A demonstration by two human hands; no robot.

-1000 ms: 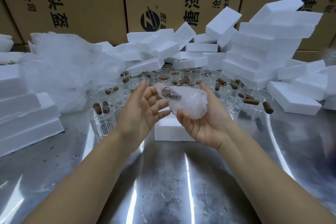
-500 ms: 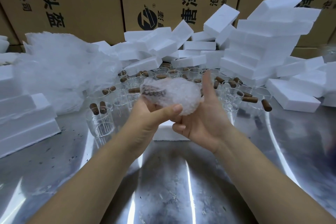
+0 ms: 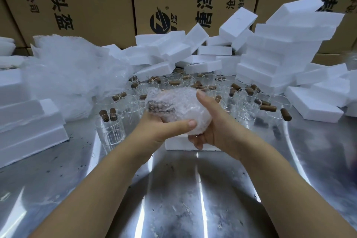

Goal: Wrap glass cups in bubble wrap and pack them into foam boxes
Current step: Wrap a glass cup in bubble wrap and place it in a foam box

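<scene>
Both hands hold a glass cup wrapped in bubble wrap (image 3: 173, 107) above the metal table; a brown handle shows through the wrap at its left end. My left hand (image 3: 164, 127) grips the bundle from below and the left, thumb laid across its front. My right hand (image 3: 210, 123) cups it from the right, thumb on top, fingers curled underneath. A white foam box (image 3: 179, 144) lies on the table just under the bundle, mostly hidden. Several bare glass cups with brown handles (image 3: 111, 129) stand behind the hands.
A heap of bubble wrap (image 3: 65, 75) lies at the left rear. Foam boxes are stacked at the left (image 3: 29, 127) and piled high at the right rear (image 3: 286, 50). Printed cardboard cartons (image 3: 92, 0) wall off the back. The shiny metal table (image 3: 173, 199) spreads in front.
The left hand has closed round the bundle from below, thumb across its front. The right hand has wrapped round its right side. The bundle now looks more tightly rolled.
</scene>
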